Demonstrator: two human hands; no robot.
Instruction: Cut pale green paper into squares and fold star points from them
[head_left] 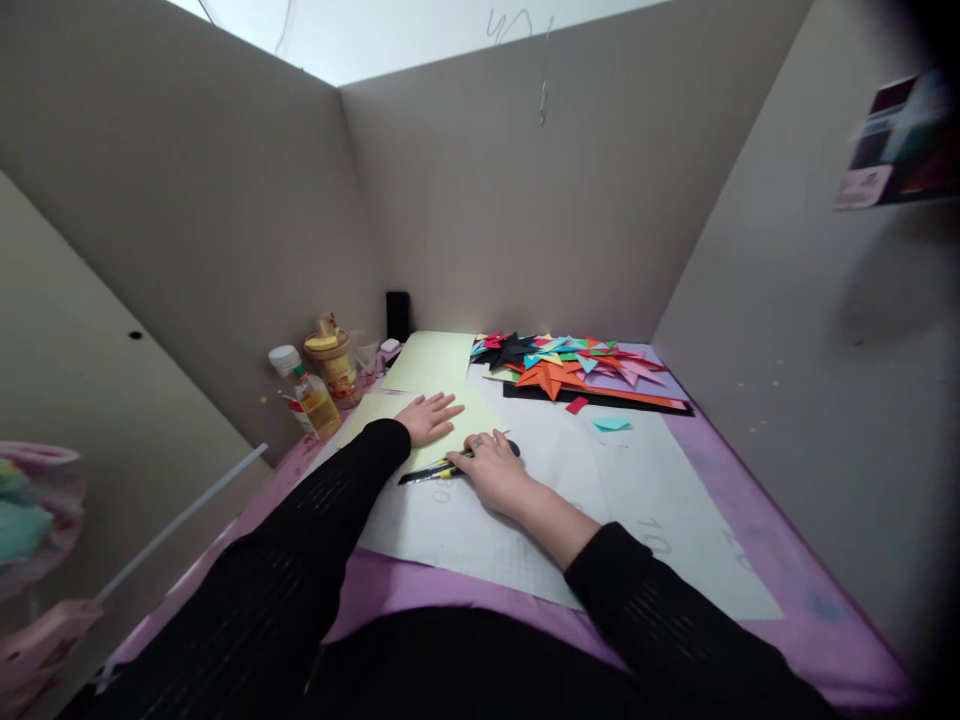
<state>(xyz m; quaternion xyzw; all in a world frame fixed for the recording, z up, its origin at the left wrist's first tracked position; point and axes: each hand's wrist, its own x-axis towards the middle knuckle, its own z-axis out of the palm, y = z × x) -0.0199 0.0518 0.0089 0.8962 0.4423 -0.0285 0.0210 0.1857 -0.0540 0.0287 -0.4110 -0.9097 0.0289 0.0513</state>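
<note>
My left hand point(430, 419) lies flat on a pale yellow sheet of paper point(373, 412), fingers spread and holding nothing. Close by on its right, my right hand point(493, 473) has its fingers curled over a black and yellow utility knife point(457, 469). The knife's blade end points left across the lower edge of the yellow sheet, and its dark rear end shows past my fingers. Another thin item seems to lie along the knife, too small to make out. Beneath both hands is a large white sheet point(555, 540) with pencilled numbers.
Folded paper stars point(551, 376) in many colours lie on coloured sheets at the back right. Small red point(577, 405) and turquoise point(612, 424) paper pieces lie before them. A bottle point(319, 408) and a jar point(335, 368) stand at left. Grey panels point(510, 200) enclose the purple-covered table point(427, 588).
</note>
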